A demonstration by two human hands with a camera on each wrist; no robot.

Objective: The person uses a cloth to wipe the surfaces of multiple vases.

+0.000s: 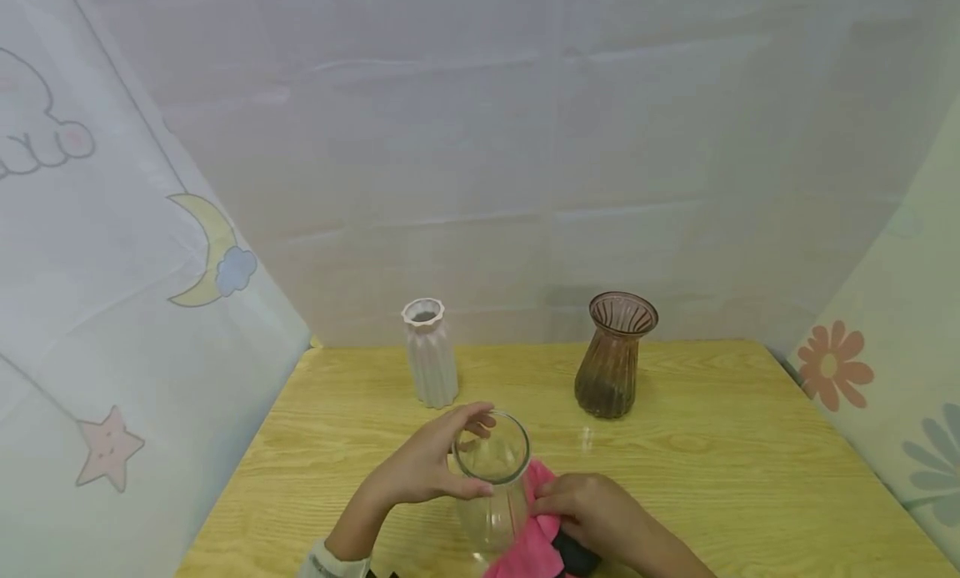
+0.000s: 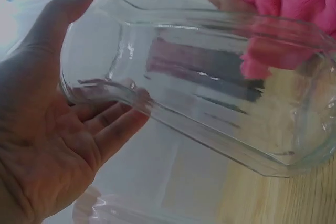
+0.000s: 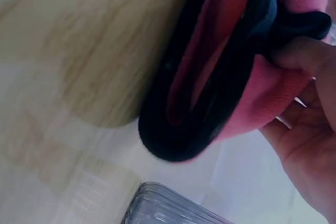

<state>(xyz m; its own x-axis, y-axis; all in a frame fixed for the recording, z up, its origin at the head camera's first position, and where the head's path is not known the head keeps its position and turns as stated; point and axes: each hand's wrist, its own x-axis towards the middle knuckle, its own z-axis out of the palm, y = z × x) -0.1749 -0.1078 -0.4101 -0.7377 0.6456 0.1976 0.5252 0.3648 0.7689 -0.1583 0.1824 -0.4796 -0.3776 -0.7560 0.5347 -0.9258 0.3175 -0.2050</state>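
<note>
A clear glass vase (image 1: 491, 511) stands near the front of the table. My left hand (image 1: 429, 461) grips it around the neck, thumb on the near side and fingers on the far side of the rim. In the left wrist view, the thumb lies at the rim of the vase (image 2: 199, 77) and the fingertips reach its neck. My right hand (image 1: 600, 511) pinches a pink cloth with black edging (image 1: 534, 545) against the right side of the vase. The right wrist view shows the cloth (image 3: 262, 98) bunched in folds between thumb and fingers.
Behind the clear vase, a white fluted vase (image 1: 433, 361) stands upright toward the back left. Farther right is a brown ribbed glass vase (image 1: 609, 374) with a flared mouth. All are on a yellow wood-grain table (image 1: 720, 444), with a pale wall covering (image 1: 480, 161) behind it.
</note>
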